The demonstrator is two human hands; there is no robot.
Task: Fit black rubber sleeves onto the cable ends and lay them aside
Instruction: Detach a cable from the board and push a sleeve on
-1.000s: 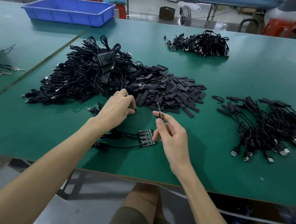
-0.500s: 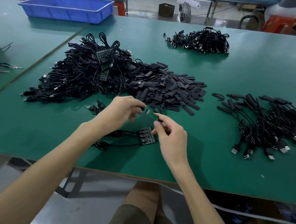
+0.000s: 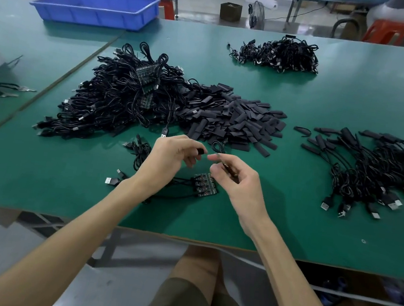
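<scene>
The left hand [image 3: 169, 158] is pinching a short black rubber sleeve [image 3: 201, 150] between thumb and forefinger. The right hand [image 3: 239, 181] is clamping the end of a thin black cable [image 3: 218, 146], which is looping up behind its fingertips. Both are hovering over the near middle of the green matted worktop [image 3: 288, 228], with sleeve mouth and cable end just apart. The sleeve looks flat and soft, so its mouth is probably lying closed; the limp cable end may be catching on the lip and buckling rather than sliding in. A small pinch on smooth rubber is also risking a slip, and a dropped sleeve would be hard to tell from the rest. The small black circuit boards [image 3: 204, 182] are lying directly beneath the hands with wires trailing toward the left wrist, where a forearm could be dragging them. Toward the worktop's middle, the heap of matte flat black sleeve strips [image 3: 241, 122] is spreading out in stubby rectangles. It is touching a tangled mound of glossier round black cables [image 3: 123, 101] on its left. Near the right edge, the pile of already sleeved cables [image 3: 378, 168] is showing silvery metal plugs. A rigid blue plastic tray [image 3: 96, 8] is sitting at the far left corner.
</scene>
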